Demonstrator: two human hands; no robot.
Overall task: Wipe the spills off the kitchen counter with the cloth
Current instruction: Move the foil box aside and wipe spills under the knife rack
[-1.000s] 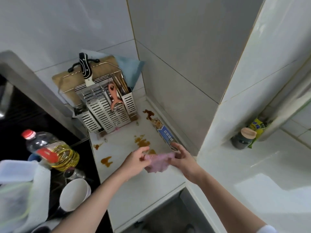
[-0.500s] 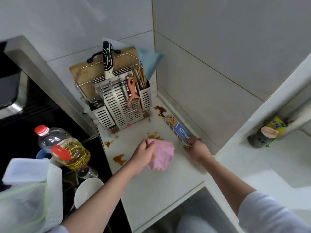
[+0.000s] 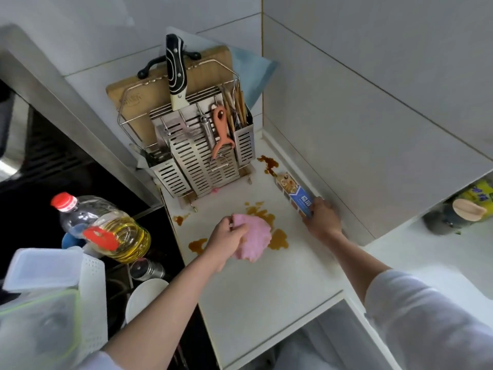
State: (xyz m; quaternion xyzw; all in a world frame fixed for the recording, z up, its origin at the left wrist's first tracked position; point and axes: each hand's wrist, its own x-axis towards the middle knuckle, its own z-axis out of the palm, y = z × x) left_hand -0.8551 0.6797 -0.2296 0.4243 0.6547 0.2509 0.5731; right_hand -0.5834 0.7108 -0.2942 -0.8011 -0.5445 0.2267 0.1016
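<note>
The pink cloth point(image 3: 253, 240) lies bunched on the white tabletop point(image 3: 266, 303), near its middle, covering part of the largest brown spill point(image 3: 277, 236), whose edges show from 12 to 4 o'clock of it. The left hand point(image 3: 226, 240) grips the cloth from its 9 o'clock side, fingers curled into the fabric.

To wipe well, I judge the cloth should be flattened under the palm and drawn through the puddle toward 4 o'clock, gathering the liquid rather than smearing it outward, then folded to a clean face.

Other stains wait: a small puddle point(image 3: 198, 245) at 8 o'clock of the hand, a splash point(image 3: 181, 218) at 10 o'clock, and a dark one point(image 3: 269, 164) at 1 o'clock by the steel utensil rack point(image 3: 202, 166).

The right hand point(image 3: 320, 220) grasps the near end of a long foil box point(image 3: 294, 194) lying along the wall at 2 o'clock. Shifting it aside would probably expose the far stain. The oil bottle point(image 3: 104, 225) stands well apart at 9 o'clock.
</note>
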